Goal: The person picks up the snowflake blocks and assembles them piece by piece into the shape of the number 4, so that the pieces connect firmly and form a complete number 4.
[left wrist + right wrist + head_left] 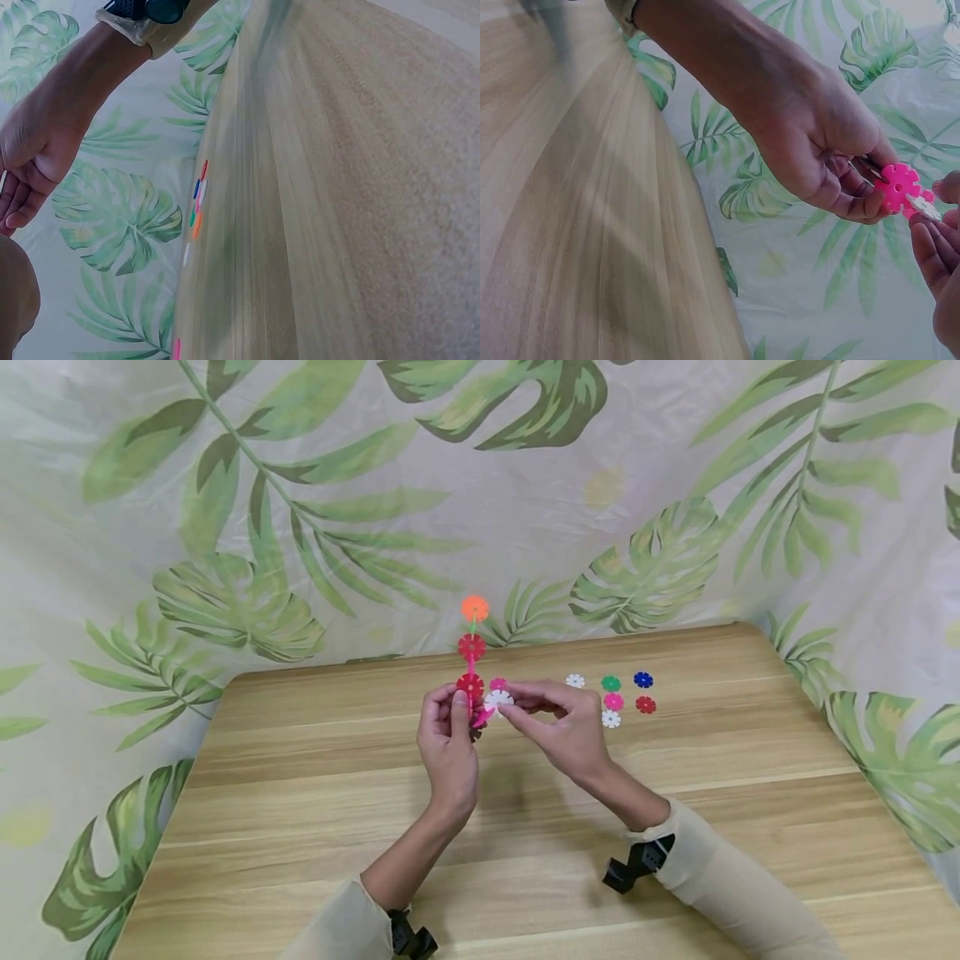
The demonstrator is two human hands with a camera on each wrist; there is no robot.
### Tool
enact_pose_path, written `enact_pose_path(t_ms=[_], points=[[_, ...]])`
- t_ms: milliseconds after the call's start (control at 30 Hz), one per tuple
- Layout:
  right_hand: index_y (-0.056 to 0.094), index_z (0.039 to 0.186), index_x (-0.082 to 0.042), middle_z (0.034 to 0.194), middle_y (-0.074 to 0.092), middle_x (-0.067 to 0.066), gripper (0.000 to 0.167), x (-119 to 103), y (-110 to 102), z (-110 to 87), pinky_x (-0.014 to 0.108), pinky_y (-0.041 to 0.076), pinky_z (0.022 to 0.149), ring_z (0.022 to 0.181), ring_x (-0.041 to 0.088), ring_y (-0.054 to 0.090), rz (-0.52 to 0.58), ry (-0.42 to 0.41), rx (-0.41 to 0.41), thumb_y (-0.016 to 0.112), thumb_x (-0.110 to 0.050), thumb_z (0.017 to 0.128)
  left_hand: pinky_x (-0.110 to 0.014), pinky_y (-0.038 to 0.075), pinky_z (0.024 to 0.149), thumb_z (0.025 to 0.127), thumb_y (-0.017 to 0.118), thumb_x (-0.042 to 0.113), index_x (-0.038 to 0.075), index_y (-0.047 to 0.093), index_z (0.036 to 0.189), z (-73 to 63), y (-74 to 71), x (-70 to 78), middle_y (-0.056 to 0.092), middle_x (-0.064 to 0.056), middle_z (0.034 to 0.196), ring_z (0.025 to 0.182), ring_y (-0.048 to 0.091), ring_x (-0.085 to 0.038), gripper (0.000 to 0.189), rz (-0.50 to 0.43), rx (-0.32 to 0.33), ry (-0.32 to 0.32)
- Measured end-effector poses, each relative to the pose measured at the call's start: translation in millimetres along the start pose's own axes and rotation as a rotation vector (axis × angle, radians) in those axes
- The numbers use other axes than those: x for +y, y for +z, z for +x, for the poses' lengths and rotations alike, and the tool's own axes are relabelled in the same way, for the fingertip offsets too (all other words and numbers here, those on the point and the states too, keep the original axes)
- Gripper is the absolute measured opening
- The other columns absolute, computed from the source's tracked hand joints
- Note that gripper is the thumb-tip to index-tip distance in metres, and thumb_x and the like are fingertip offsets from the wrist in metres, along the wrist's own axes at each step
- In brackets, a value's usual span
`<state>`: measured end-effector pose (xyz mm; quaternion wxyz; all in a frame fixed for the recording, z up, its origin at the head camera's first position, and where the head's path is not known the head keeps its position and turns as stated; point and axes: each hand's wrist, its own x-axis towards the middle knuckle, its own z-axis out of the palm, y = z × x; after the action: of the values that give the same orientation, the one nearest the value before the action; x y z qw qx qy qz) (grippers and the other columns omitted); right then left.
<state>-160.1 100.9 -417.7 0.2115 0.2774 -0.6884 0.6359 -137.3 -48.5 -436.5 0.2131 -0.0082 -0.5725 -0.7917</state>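
My left hand (448, 743) grips a chain of slotted plastic discs by its lower part, thumb against a red disc (470, 686). The chain stands upright, with another red disc (472, 647) higher up and an orange disc (474, 608) at the top. Between thumb and fingers, my right hand (573, 731) pinches a white slotted disc (498, 701) close beside the chain. In the right wrist view a pink disc (897, 187) extends from the left fingers and meets the white disc's edge. Fingers partly hide the chain's lower discs.
Loose slotted discs lie on the wooden table (300, 793) beyond my right hand: white (575, 681), green (611, 682), blue (643, 679), pink (613, 702), red (646, 704) and a second white one (611, 719). A leaf-patterned cloth (525, 510) hangs behind the table.
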Motion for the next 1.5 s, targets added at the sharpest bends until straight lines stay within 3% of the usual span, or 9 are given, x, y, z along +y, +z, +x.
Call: enact_pose_path(t_ms=[200,500,833,1033,1500], points=[[0.079,0.109,0.007,0.102,0.080,0.018,0.022,4,-7,4.8,0.027,0.064,0.077,0.085,0.016,0.077,-0.031,0.015,-0.015,0.081,0.009,0.087,-0.020,0.051,0.067,0.112,0.054,0.017,0.004,0.060,0.119,0.6,-3.4,0.8,0.068,-0.002,0.100,0.086,0.063,-0.010,0.016,0.017,0.001,-0.020],[0.080,0.110,0.003,0.099,0.080,0.013,0.018,31,-27,15.3,0.022,0.061,0.078,0.085,0.019,0.075,-0.131,0.133,-0.041,0.081,-0.003,0.093,-0.022,0.054,0.070,0.112,0.056,0.020,0.004,0.061,0.121,3.0,-13.4,5.0,0.069,-0.005,0.104,0.087,0.063,-0.013,0.020,0.063,0.010,-0.055],[0.080,0.116,-0.004,0.110,0.079,0.011,0.025,68,-35,26.6,0.039,0.063,0.084,0.097,0.023,0.074,-0.260,0.293,-0.253,0.083,-0.015,0.094,-0.019,0.051,0.065,0.111,0.057,0.017,0.004,0.063,0.119,5.1,-26.6,7.5,0.068,-0.002,0.098,0.080,0.061,-0.010,0.016,0.050,0.047,-0.095],[0.077,0.123,-0.001,0.120,0.076,0.017,0.032,92,-32,33.0,0.038,0.062,0.086,0.103,0.025,0.072,-0.325,0.396,-0.347,0.082,-0.015,0.095,-0.019,0.052,0.064,0.110,0.059,0.015,0.004,0.063,0.118,5.2,-31.5,7.9,0.069,-0.002,0.096,0.077,0.059,-0.010,0.015,0.004,0.052,-0.098],[0.073,0.125,0.006,0.123,0.074,0.022,0.045,135,-21,45.7,0.044,0.061,0.093,0.109,0.034,0.071,-0.385,0.399,-0.471,0.088,-0.016,0.089,-0.019,0.055,0.064,0.110,0.059,0.014,0.003,0.062,0.118,6.1,-40.6,8.2,0.069,-0.003,0.099,0.079,0.062,-0.010,0.014,-0.007,0.022,-0.081]])
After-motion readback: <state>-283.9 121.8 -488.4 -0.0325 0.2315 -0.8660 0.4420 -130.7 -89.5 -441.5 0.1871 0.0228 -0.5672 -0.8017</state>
